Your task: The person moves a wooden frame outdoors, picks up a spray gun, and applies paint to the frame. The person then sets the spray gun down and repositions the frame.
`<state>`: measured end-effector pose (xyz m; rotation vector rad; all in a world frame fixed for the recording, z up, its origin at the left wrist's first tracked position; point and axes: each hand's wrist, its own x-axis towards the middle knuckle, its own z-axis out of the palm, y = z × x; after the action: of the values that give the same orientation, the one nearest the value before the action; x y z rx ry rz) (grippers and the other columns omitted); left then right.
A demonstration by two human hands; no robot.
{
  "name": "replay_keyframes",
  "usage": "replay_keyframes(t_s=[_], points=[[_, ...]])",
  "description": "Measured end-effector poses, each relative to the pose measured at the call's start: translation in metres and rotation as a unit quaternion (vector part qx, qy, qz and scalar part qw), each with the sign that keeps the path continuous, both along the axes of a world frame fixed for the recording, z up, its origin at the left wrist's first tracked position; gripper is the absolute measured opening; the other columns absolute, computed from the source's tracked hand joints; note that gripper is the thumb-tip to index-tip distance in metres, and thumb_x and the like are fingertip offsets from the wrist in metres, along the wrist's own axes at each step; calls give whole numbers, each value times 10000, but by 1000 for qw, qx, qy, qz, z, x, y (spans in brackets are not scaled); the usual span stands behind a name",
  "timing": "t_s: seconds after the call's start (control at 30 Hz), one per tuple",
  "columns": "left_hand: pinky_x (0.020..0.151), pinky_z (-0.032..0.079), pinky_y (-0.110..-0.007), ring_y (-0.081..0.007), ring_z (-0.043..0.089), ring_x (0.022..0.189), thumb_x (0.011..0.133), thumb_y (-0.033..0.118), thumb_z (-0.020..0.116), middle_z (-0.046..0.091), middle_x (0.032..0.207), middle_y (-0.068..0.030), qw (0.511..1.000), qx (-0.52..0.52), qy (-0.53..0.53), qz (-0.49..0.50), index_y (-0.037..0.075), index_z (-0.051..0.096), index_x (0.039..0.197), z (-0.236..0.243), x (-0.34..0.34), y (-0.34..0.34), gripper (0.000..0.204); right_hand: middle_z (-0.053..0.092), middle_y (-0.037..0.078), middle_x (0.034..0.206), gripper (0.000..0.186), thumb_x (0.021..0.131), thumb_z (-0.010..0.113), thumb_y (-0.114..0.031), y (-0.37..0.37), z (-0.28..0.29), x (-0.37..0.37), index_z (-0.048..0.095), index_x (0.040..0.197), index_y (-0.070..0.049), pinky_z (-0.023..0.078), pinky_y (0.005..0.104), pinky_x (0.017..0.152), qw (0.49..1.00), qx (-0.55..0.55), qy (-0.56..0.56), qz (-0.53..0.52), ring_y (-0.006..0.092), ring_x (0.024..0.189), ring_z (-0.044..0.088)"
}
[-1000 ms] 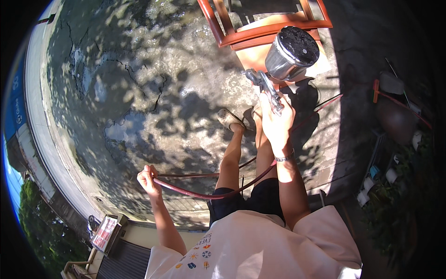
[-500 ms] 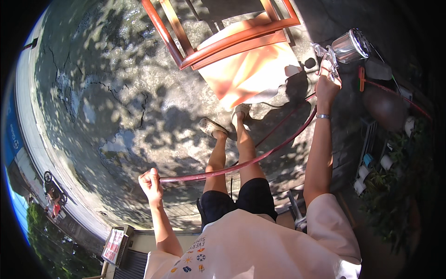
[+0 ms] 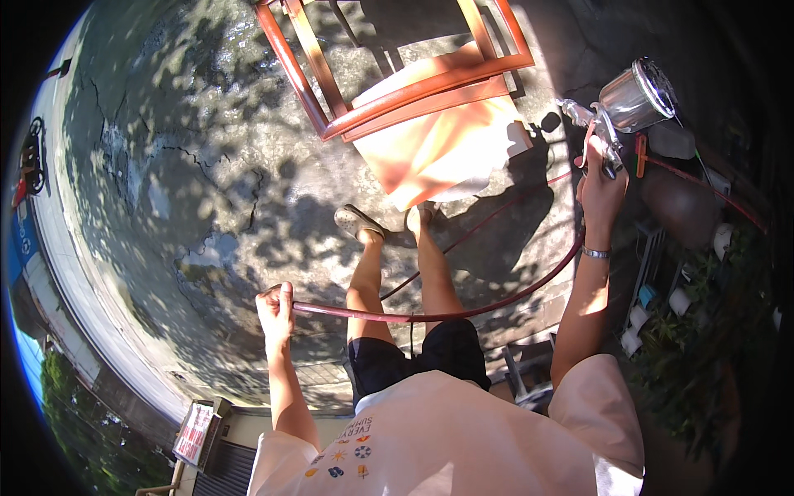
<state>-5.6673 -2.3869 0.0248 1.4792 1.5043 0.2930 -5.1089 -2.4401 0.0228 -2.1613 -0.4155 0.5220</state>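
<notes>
"What's out at 2 o'clock?"

"A spray gun (image 3: 606, 136) of bright metal, with a polished cylindrical cup (image 3: 635, 99). A smooth, dark-red hose (image 3: 463, 317) sags in a curve to 8 o'clock. At 12, a glossy red-brown wooden frame (image 3: 422, 97) stands by a flat, sunlit sheet (image 3: 442, 145) on rough, cracked concrete (image 3: 306, 157)."

"Any change?"

"A second ago the gun was in front of the sheet; now it's swung well to the right of it."

"And the fingers?"

"The right hand (image 3: 604, 194) is wrapped round the gun's handle, cup towards 1 o'clock from the knuckles, nozzle towards 11. Trigger pressed? I can't tell. The left hand (image 3: 275, 310) is a fist around the hose."
</notes>
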Motion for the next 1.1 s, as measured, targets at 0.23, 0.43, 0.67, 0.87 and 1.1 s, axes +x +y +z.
replay_keyframes(t_s=[0.23, 0.43, 0.67, 0.87, 1.1], points=[[577, 353, -385, -210, 487, 535, 1056, 329, 423, 473, 552, -77, 989, 14, 111, -92, 19, 502, 615, -94, -150, -37, 545, 633, 19, 661, 360, 980, 652, -332, 9, 41, -178, 679, 926, 23, 411, 261, 504, 968, 29, 146, 204, 69, 554, 547], [748, 530, -434, -354, 696, 814, 1021, 432, 496, 704, 783, -172, 955, -194, 166, -148, 37, 696, 861, -136, -243, -83, 471, 574, -6, 636, 361, 987, 637, -326, 32, 115, -303, 638, 976, 35, 365, 217, 415, 946, 145, 224, 184, 46, 445, 498], [691, 441, -254, -68, 500, 750, 1018, 249, 606, 629, 795, -7, 979, -137, -150, -14, -13, 649, 960, -51, -131, 13, 272, 540, 12, 697, 382, 995, 613, -381, 30, 161, -405, 476, 921, -32, 425, 219, 411, 951, 181, 195, 158, 77, 447, 489], [881, 471, -286, -125, 606, 947, 1030, 187, 566, 690, 1030, -62, 918, -129, -372, -43, 1, 663, 1055, 95, -62, 50, 212, 483, -37, 600, 378, 1004, 615, -362, 43, 218, -453, 539, 818, -42, 384, 241, 392, 929, 265, 222, 132, 80, 426, 485], [927, 498, -295, -116, 595, 1049, 970, 95, 653, 639, 1220, -65, 743, -238, -625, 2, 32, 609, 1166, 172, -55, -56, 210, 536, -10, 658, 336, 1008, 616, -319, -5, 235, -490, 551, 869, -20, 366, 244, 394, 920, 327, 200, 83, 69, 427, 487]])
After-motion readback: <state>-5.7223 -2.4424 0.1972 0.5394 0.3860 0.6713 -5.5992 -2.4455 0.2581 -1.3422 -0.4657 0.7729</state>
